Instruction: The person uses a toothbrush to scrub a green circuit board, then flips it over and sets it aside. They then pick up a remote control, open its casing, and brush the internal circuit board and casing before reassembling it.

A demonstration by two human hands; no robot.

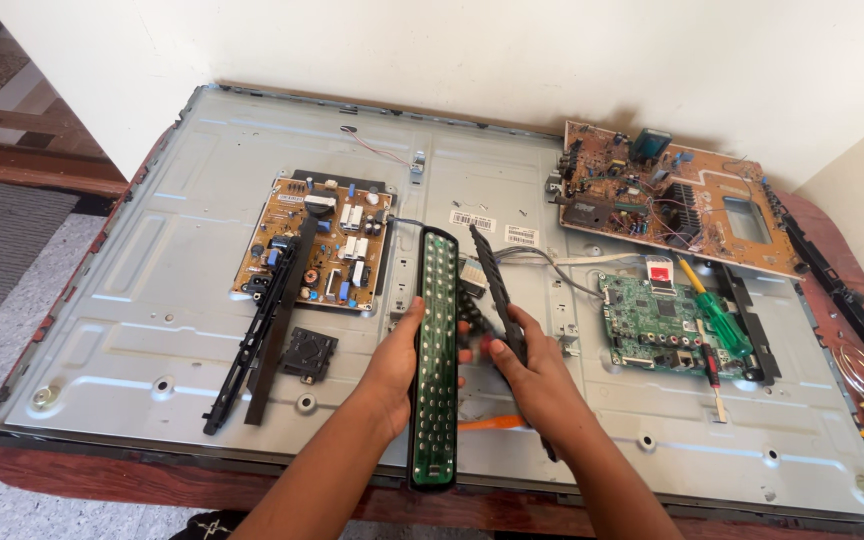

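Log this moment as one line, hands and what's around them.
left hand: holds green keypad board | right hand: grips black cover | under: metal panel | right: green screwdriver

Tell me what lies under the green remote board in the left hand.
Under the green remote board lies the grey metal TV back panel; an orange tool pokes out beside it. Anything directly beneath is covered.

Both forearms reach forward, left hand [395, 352] and right hand [530, 362] in closed grip.

Matt grey sheet-metal panel [182, 300]; glossy, probably plastic, green-backed remote shell [437, 360].
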